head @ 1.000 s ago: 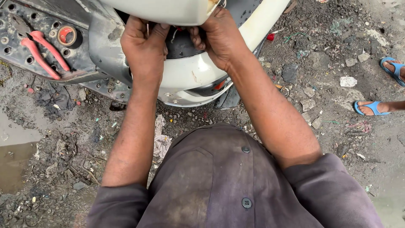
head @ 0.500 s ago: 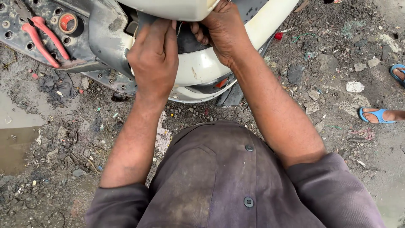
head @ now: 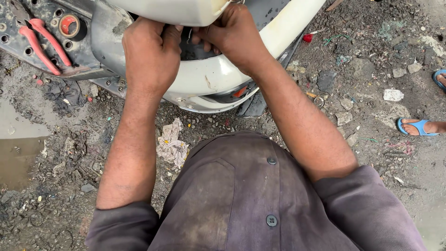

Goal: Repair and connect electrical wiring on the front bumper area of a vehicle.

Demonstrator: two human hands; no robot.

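Note:
A white scooter body panel (head: 211, 79) lies on dirty ground at the top of the head view, with a dark opening between its white parts. My left hand (head: 151, 56) rests over the left side of that opening, fingers curled down into it. My right hand (head: 232, 37) is clenched at the right side of the opening, its fingertips tucked inside. Whatever the fingers hold in the gap is hidden. A cream upper panel (head: 172, 9) sits just above both hands.
Red-handled pliers (head: 42, 44) and a red round cap (head: 69, 24) lie on a dark grey footboard panel (head: 100, 42) at top left. A crumpled rag (head: 171, 144) lies on the ground. A puddle (head: 18, 153) is at left. Another person's foot in a blue sandal (head: 418, 126) is at right.
My left hand has slid down and left over the opening. My view has shifted slightly, so the scooter sits higher and the sandalled foot has moved.

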